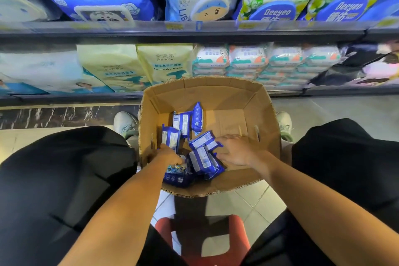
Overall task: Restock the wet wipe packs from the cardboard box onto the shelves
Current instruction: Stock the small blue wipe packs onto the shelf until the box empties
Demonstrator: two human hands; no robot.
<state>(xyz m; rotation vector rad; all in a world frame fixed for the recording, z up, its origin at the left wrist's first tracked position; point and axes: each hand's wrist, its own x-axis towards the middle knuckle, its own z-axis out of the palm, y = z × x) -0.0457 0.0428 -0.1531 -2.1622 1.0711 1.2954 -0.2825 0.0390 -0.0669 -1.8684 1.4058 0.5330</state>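
Several blue wet wipe packs [197, 147] sit in the cardboard box [216, 93]; left hand [168, 155] grip's hidden, can't tell; right hand [235, 150] grasps a bundle; they look light, squishy, slick, so I'd pinch the flat sides.

Matt brown corrugated cardboard box [218, 93] at centre, glossy blue plastic-film wet wipe packs [203, 158] inside, smooth glazed floor tiles [254, 203] lower centre.
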